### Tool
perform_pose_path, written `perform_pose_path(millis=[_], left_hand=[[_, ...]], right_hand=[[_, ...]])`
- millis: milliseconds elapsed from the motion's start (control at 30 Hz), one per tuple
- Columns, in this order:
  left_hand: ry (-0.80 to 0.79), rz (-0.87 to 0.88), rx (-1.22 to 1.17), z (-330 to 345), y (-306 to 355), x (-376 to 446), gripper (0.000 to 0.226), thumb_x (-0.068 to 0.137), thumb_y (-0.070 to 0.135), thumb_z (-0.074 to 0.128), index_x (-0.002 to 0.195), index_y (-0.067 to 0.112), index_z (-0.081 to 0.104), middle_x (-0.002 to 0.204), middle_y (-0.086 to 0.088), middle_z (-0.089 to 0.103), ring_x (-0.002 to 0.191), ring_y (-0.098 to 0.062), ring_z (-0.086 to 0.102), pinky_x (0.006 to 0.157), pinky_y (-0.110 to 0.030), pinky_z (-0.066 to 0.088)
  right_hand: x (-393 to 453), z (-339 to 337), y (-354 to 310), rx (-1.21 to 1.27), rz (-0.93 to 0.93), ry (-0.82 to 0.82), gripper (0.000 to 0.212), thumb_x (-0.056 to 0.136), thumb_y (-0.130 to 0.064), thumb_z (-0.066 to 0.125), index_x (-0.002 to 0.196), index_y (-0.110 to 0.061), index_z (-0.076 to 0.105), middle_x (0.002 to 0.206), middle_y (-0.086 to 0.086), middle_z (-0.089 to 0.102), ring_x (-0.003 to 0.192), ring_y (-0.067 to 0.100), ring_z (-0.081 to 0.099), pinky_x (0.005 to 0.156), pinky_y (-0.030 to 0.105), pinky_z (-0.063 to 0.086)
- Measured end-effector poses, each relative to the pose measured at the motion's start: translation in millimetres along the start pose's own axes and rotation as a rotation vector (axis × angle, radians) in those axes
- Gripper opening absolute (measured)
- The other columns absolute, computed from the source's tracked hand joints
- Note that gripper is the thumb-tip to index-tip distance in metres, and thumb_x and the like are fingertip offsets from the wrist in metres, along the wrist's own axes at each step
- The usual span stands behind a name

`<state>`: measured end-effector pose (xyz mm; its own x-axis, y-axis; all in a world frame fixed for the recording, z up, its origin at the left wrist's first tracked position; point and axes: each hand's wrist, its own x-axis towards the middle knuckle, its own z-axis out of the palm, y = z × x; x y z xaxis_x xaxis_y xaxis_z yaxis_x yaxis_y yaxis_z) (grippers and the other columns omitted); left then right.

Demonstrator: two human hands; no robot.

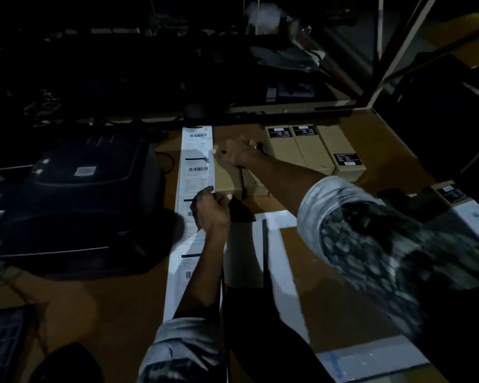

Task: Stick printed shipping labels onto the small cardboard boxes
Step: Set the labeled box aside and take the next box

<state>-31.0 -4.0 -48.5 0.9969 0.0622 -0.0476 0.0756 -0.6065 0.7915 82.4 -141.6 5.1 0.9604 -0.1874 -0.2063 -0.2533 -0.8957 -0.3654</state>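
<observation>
far left of the bench [127, 294]: one black label printer [75, 200], its front facing the near edge. just right of it one long strip of labels [195, 161] runs from the far edge toward the near edge, laid flat, probably so each label can be peeled in turn; five printed labels countable on it, more may be hidden under the forearm.

left hand [212, 210] is curled, pinching the near corner of a loose label [201, 172] lifted off the strip. right hand [239, 153] reaches across to the label's far corner; blurred, so cannot tell if its fingers pinch or only touch. two-point hold likely keeps the label taut for square placement.

the label's right edge lies at the nearest small box [227, 175], not yet pressed down (judgement). further right, three upright boxes [307, 150] stand together near the far edge, each with a dark sticker. one more box [454, 193] at the right edge.
</observation>
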Motion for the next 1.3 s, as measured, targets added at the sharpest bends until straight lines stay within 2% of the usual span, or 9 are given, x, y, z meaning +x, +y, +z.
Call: perform_pose_path(millis=[167, 267, 400, 533, 667, 867, 1067, 1200, 1300], left_hand=[[0.035, 0.021, -0.037, 5, -4, 0, 0.035, 0.086, 0.022, 0.071, 0.119, 0.011, 0.063, 0.118, -0.012, 0.065, 0.109, -0.031, 0.062, 0.083, -0.04, 0.052], [0.054, 0.037, -0.208, 0, 5, -12, 0.041, 0.092, 0.019, 0.066, 0.131, 0.015, 0.053, 0.122, -0.007, 0.063, 0.109, -0.023, 0.061, 0.087, -0.038, 0.052], [0.078, 0.16, -0.482, -15, 17, -47, 0.043, 0.094, 0.005, 0.064, 0.134, 0.013, 0.048, 0.104, 0.018, 0.06, 0.092, 0.018, 0.057, 0.076, -0.003, 0.043], [0.05, 0.218, -0.561, -20, 24, -92, 0.048, 0.092, -0.002, 0.063, 0.13, 0.023, 0.049, 0.109, 0.031, 0.058, 0.097, 0.008, 0.061, 0.08, -0.018, 0.051], [0.044, 0.307, -0.491, -16, 19, -147, 0.055, 0.091, 0.003, 0.066, 0.132, 0.034, 0.046, 0.128, 0.01, 0.06, 0.114, -0.008, 0.06, 0.094, -0.036, 0.054], [-0.09, 0.286, -0.483, 3, 14, -224, 0.071, 0.092, -0.014, 0.049, 0.126, 0.048, 0.052, 0.106, 0.037, 0.062, 0.098, 0.017, 0.057, 0.081, -0.005, 0.046], [-0.083, 0.179, -0.565, 45, 20, -288, 0.046, 0.096, -0.011, 0.047, 0.128, 0.022, 0.052, 0.109, 0.004, 0.065, 0.09, 0.013, 0.062, 0.077, -0.008, 0.049], [-0.098, 0.289, -0.471, 60, 16, -309, 0.048, 0.093, -0.015, 0.051, 0.135, 0.007, 0.047, 0.115, 0.028, 0.065, 0.11, 0.011, 0.059, 0.089, -0.017, 0.049], [-0.086, 0.319, -0.334, 62, 16, -315, 0.049, 0.09, -0.006, 0.057, 0.134, 0.017, 0.05, 0.118, 0.02, 0.065, 0.112, 0.004, 0.06, 0.092, -0.02, 0.048]], right_hand=[[-14, -14, -9, 0.107, -0.051, 0.062, 0.044, 0.104, -0.046, 0.046, 0.089, -0.012, 0.07, 0.089, 0.006, 0.064, 0.091, 0.019, 0.054, 0.095, 0.035, 0.033], [-23, -25, -17, 0.266, -0.107, 0.162, 0.045, 0.099, -0.042, 0.058, 0.105, 0.002, 0.066, 0.116, 0.016, 0.067, 0.104, 0.025, 0.061, 0.093, 0.033, 0.045], [-65, -48, -17, 0.299, -0.213, 0.34, 0.055, 0.095, -0.044, 0.064, 0.135, -0.007, 0.056, 0.133, 0.012, 0.054, 0.123, 0.025, 0.052, 0.086, 0.021, 0.036], [-126, -57, 6, 0.463, -0.283, 0.471, 0.053, 0.094, -0.041, 0.068, 0.132, -0.007, 0.058, 0.13, 0.012, 0.056, 0.121, 0.025, 0.055, 0.095, 0.026, 0.042], [-196, -49, 50, 0.661, -0.219, 0.507, 0.044, 0.091, -0.042, 0.071, 0.123, -0.014, 0.058, 0.12, 0.005, 0.059, 0.105, 0.017, 0.059, 0.089, 0.034, 0.053], [-290, -28, 135, 0.902, -0.027, 0.528, 0.046, 0.081, -0.031, 0.084, 0.109, -0.012, 0.053, 0.103, -0.01, 0.058, 0.09, -0.002, 0.059, 0.079, 0.024, 0.054], [-363, -2, 232, 1.148, -0.015, 0.366, 0.044, 0.07, -0.012, 0.087, 0.098, -0.009, 0.053, 0.106, 0.01, 0.061, 0.095, 0.016, 0.064, 0.076, 0.031, 0.054], [-397, -6, 287, 1.089, -0.087, 0.169, 0.071, 0.08, 0.006, 0.078, 0.139, -0.012, 0.044, 0.135, 0.002, 0.055, 0.115, -0.005, 0.058, 0.085, 0.02, 0.054], [-412, -5, 320, 1.004, -0.14, 0.028, 0.1, 0.075, 0.012, 0.079, 0.154, -0.02, 0.029, 0.146, 0.0, 0.052, 0.13, 0.002, 0.052, 0.095, 0.027, 0.054]])
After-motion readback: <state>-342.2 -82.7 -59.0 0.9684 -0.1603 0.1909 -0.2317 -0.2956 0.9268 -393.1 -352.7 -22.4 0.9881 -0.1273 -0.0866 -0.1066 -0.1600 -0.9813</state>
